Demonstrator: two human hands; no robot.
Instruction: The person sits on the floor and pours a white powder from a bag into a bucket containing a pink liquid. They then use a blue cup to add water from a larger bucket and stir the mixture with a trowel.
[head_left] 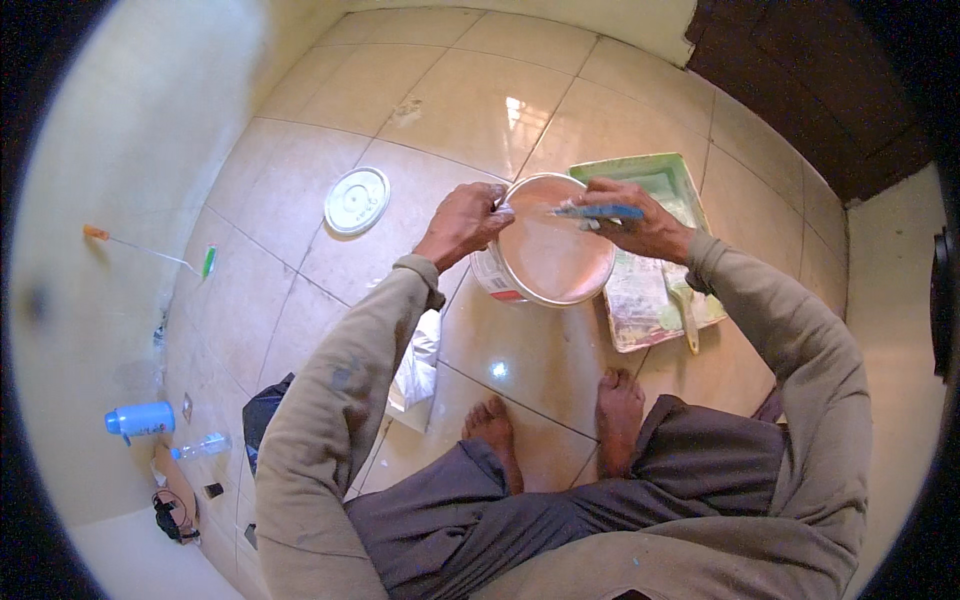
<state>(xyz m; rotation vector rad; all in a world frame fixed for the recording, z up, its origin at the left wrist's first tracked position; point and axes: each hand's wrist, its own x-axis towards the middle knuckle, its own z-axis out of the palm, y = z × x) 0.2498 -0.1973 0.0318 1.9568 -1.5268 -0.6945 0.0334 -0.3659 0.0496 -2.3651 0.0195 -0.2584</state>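
Note:
A white plastic bucket (490, 272) is held up in front of me, tilted so its round mouth faces me. Its inside looks pinkish beige; whether that is paint or a coated wall I cannot tell. My left hand (465, 225) is closed on the bucket's left rim. Closed around a blue-handled tool (610, 211), my right hand (645, 220) is over the right side of the mouth. The tool's thin end points left across the opening; its exact kind is unclear. Below and behind the right hand lies a paint-stained green tray (640, 172), with a paintbrush (688, 315) on its near part.
On the tiled floor (400, 60) to the left lies a round white lid (357, 200). A paint roller (150, 248) leans at the left wall, near a blue flask (140, 420) and a clear bottle (203, 446). A white bag (420, 360) sits beside my left forearm.

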